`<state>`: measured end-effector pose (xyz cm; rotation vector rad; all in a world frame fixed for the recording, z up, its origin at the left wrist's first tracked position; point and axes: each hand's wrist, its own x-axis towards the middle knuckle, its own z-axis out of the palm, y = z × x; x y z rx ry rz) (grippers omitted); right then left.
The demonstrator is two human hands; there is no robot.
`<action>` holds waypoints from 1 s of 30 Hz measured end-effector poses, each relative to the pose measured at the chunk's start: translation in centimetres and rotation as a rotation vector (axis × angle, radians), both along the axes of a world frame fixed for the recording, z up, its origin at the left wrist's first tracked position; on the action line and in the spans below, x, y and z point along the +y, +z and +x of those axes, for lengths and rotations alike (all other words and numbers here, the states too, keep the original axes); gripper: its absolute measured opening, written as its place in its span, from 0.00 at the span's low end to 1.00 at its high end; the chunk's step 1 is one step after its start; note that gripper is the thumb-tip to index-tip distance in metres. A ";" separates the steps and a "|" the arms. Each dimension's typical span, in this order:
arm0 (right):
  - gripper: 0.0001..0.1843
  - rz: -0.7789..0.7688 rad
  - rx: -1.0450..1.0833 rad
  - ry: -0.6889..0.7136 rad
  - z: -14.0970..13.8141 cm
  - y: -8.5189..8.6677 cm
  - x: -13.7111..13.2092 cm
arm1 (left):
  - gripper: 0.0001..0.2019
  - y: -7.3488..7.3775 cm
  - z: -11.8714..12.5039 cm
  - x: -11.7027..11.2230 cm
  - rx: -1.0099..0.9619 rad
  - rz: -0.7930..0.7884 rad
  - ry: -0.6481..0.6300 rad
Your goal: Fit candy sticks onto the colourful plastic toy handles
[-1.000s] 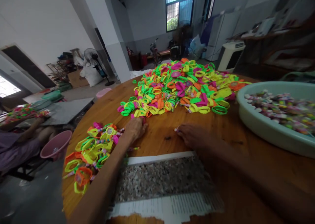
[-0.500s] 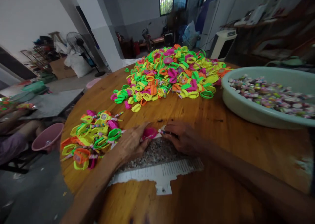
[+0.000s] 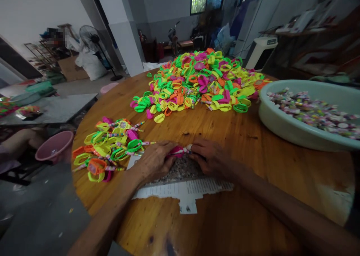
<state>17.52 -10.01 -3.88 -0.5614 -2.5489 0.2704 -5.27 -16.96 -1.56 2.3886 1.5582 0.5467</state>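
My left hand (image 3: 154, 161) is closed on a pink plastic ring (image 3: 177, 151) just above a speckled stone slab (image 3: 180, 169) on the round wooden table (image 3: 230, 218). My right hand (image 3: 209, 157) pinches a small striped stick (image 3: 186, 149) against the ring's right side. To the left of my left hand lies a small heap of rings with sticks fitted (image 3: 108, 148). A big pile of loose green, yellow, pink and orange rings (image 3: 197, 81) covers the far middle of the table.
A pale green basin (image 3: 292, 130) full of small wrapped sticks stands at the right. A printed paper sheet (image 3: 182, 192) lies under the slab. A pink tub (image 3: 54, 151) sits on the floor at left, beside another person's arm (image 3: 19, 141). A fan and a white pillar stand behind.
Both hands drew back from the table's middle to the slab; the left picked up the pink ring, and the right now brings a stick to it. The view tilted down slightly.
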 end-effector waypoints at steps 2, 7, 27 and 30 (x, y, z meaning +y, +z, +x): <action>0.07 0.026 0.023 0.018 0.0 -0.1 0.1 | 0.17 0.0 0.0 0.1 -0.025 -0.001 -0.010; 0.08 0.044 0.052 0.066 -0.1 -0.2 0.4 | 0.16 -0.3 -0.2 0.2 -0.036 0.006 -0.027; 0.09 0.396 -0.474 0.180 -0.4 2.1 -1.0 | 0.15 -2.7 -0.9 0.0 -0.193 0.140 -0.096; 0.08 0.382 -0.485 0.170 -0.5 2.3 -1.0 | 0.14 -2.9 -0.8 -0.1 -0.206 0.142 -0.099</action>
